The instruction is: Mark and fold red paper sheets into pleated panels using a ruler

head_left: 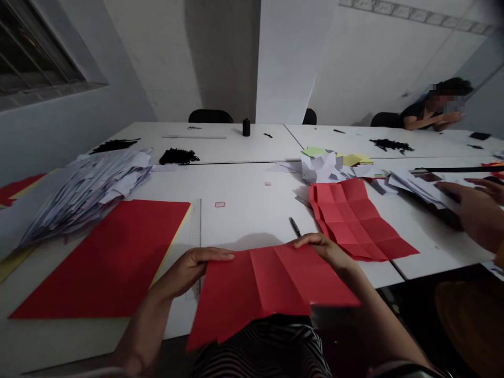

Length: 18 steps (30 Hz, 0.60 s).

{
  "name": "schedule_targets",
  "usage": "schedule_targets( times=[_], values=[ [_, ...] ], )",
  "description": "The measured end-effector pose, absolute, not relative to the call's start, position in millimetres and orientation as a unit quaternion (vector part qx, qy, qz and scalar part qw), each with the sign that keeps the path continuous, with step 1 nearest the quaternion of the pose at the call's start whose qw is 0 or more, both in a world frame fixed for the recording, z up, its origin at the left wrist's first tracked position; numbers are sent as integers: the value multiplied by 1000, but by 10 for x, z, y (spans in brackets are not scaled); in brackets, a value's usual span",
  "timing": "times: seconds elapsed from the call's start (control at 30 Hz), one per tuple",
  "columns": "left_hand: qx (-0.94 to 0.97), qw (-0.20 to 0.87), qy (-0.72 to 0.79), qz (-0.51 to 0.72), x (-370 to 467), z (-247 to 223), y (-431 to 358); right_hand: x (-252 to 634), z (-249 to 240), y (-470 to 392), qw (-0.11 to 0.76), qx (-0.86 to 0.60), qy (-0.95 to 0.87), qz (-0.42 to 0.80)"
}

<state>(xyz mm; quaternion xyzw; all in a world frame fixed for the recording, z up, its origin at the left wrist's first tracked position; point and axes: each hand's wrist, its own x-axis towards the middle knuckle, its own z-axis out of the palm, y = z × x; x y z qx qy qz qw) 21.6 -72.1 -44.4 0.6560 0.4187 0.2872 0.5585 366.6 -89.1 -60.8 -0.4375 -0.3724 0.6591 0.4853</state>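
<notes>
At the white table, I see from afar the left hand and the right hand pinching creased red paper, which may tear if pulled unevenly

No legible text: red-bordered labels on the white table too small to read

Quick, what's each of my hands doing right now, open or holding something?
Left hand: closed on the creased red paper, at its left side.
Right hand: closed on the same paper, along its far edge.
</notes>
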Motion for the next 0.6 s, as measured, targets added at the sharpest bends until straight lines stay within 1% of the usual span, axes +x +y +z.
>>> schedule_targets(
  times=[0.1,0.13,0.23,0.27,0.37,0.43,0.5,0.6],
  values=[
    [695,526,395,291,211,-396,-736,3795,-455,-808,382,-413,-404,721],
    [704,511,397,293,220,-377,-751,3823,-375,-780,380,-416,-409,718],
    [743,448,396,300,273,-303,-808,3798,-77,-732,402,-423,-464,667],
    [758,427,391,301,297,-274,-828,3748,23,-730,397,-426,-498,642],
    [791,382,371,301,376,-189,-886,3513,246,-744,323,-412,-632,571],
    [803,370,359,298,422,-152,-924,3348,302,-754,285,-374,-712,521],
    [809,367,351,298,448,-140,-961,3226,294,-759,261,-345,-757,489],
    [811,372,349,284,423,-149,-1006,3144,222,-759,228,-331,-784,473]
  ],
)
